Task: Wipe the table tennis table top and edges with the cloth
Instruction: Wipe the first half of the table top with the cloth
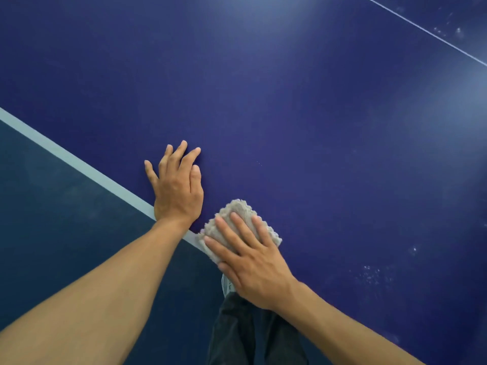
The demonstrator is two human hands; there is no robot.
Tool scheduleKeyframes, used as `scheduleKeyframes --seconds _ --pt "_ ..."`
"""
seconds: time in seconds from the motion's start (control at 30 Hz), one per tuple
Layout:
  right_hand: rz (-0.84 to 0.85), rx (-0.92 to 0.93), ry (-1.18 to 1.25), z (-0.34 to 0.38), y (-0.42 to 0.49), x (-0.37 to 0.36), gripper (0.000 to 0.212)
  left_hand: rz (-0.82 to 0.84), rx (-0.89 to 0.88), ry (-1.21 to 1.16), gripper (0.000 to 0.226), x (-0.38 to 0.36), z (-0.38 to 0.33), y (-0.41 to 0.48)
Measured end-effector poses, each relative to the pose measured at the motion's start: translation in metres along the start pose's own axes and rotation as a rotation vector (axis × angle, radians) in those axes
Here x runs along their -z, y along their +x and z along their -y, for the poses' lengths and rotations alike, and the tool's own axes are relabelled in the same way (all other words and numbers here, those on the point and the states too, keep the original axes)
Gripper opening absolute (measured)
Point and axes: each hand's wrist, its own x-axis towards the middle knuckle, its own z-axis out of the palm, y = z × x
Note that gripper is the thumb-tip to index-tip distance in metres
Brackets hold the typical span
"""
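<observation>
- We see the cloth (243, 214), a pale grey, nubbly wad, lying on the table tennis table top (290, 114) right at its near edge. The cloth's lower corner overlaps the white border line (79, 162).
- The right hand (253, 262) lies flat on top of the cloth, fingers straight and slightly spread, pressing it to the surface. We see no finger curled round it.
- The left hand (178, 185) rests just beside the cloth, apart from it. It lies palm down on the bare blue surface with the fingers extended and holds nothing. The heel of the hand sits over the border line.
- Both bare forearms reach in from the bottom of the view.
- To the right of the cloth we make out pale dusty specks (371, 275) on the blue, with more smudges near the thin white centre line (421, 30) at the top right.
- Beyond the edge lies the dark teal floor (52, 233).
- Below the right wrist we see a dark trouser leg (245, 333) and part of a light shoe (227, 285).
</observation>
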Motion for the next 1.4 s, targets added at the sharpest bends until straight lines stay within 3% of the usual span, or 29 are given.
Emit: scheduleKeyframes --seconds 0.07,0.13,0.27,0.33,0.4,0.57,0.63,0.8,0.87,0.97,1.03,1.1,1.17,1.27,1.3,1.33,1.4 --pt "0.011 -0.037 -0.025 -0.024 -0.032 0.004 0.055 -0.002 -0.011 0.025 0.049 -0.001 0.001 0.000" --pt "0.003 -0.234 -0.045 -0.068 -0.063 0.013 0.057 -0.001 -0.018 0.052 0.049 -0.003 0.000 0.001" --pt "-0.033 -1.054 0.161 -0.157 -0.101 0.035 0.071 -0.011 -0.021 0.078 0.050 -0.004 -0.001 -0.001" --pt "-0.049 -1.220 0.248 -0.150 -0.085 0.037 0.074 -0.010 -0.023 0.085 0.049 -0.004 0.000 -0.001" --pt "-0.069 -1.104 0.176 -0.110 -0.059 0.030 0.070 -0.010 -0.024 0.092 0.046 -0.004 -0.001 -0.002" --pt "-0.071 -0.330 0.061 0.012 -0.035 -0.003 0.056 -0.006 -0.029 0.091 0.046 -0.003 0.001 -0.004" --pt "-0.035 -0.222 0.069 0.017 -0.047 -0.009 0.054 0.010 -0.030 0.082 0.050 -0.001 0.001 -0.005" --pt "-0.013 -0.285 -0.005 -0.077 -0.099 0.006 0.055 0.042 -0.182 0.218 0.053 -0.001 -0.013 -0.012" --pt "-0.032 -0.509 -0.001 -0.141 -0.116 0.019 0.057 0.058 -0.289 0.234 0.053 -0.007 -0.031 -0.010" --pt "-0.037 -1.034 0.160 -0.228 -0.124 0.042 0.060 0.108 -0.406 0.246 0.053 -0.025 -0.072 0.000" --pt "-0.088 -1.323 0.300 -0.256 -0.108 0.055 0.061 0.144 -0.445 0.252 0.050 -0.041 -0.101 0.007" --pt "-0.137 -1.449 0.319 -0.251 -0.073 0.062 0.062 0.164 -0.455 0.245 0.049 -0.056 -0.126 0.016" --pt "-0.137 -1.225 0.229 -0.224 -0.037 0.059 0.062 0.177 -0.434 0.240 0.048 -0.069 -0.146 0.027" --pt "-0.061 -0.562 0.107 -0.187 -0.018 0.049 0.058 0.184 -0.371 0.246 0.050 -0.083 -0.163 0.040" --pt "-0.045 -0.428 0.079 -0.194 -0.022 0.049 0.058 0.171 -0.360 0.258 0.050 -0.086 -0.165 0.041" --pt "-0.039 -0.369 0.045 -0.214 -0.025 0.053 0.057 0.157 -0.355 0.271 0.051 -0.089 -0.165 0.042" --pt "-0.075 -0.493 -0.009 -0.271 -0.025 0.060 0.057 0.143 -0.349 0.281 0.051 -0.092 -0.164 0.043"
